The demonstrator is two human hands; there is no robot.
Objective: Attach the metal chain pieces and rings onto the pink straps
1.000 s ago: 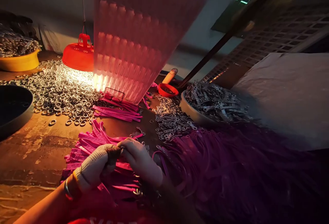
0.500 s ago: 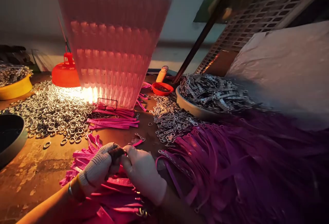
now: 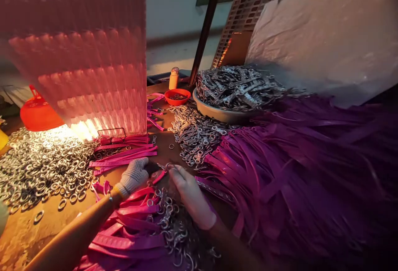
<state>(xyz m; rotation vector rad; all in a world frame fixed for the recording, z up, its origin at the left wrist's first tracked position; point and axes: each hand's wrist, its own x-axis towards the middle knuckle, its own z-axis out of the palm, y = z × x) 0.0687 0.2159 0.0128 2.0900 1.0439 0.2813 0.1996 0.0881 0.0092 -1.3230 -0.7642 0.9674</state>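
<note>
My left hand (image 3: 135, 175), in a dotted knit glove with dark fingertips, curls closed over the table; what it grips is hidden in shadow. Just under its fingers shows a short length of pink strap (image 3: 159, 177). My right hand (image 3: 188, 194), in a white glove, pinches a small metal link (image 3: 162, 166) close to the left fingertips. Beneath both hands lies a heap of pink straps (image 3: 130, 240), with metal rings and hooks (image 3: 174, 221) at their right ends.
Loose metal rings (image 3: 46, 167) spread under a red lamp (image 3: 42, 113) at left. A translucent ribbed sheet (image 3: 102, 55) stands behind more pink straps (image 3: 127, 155). Metal links (image 3: 197, 138), a heaped basin (image 3: 217, 113), a red bowl (image 3: 177, 101) and purple straps (image 3: 280, 171) lie rightward.
The view has swung right. My hands, together before, are now somewhat apart and farther forward, at the metal link and short pink strap. More ring-ended straps show below.
</note>
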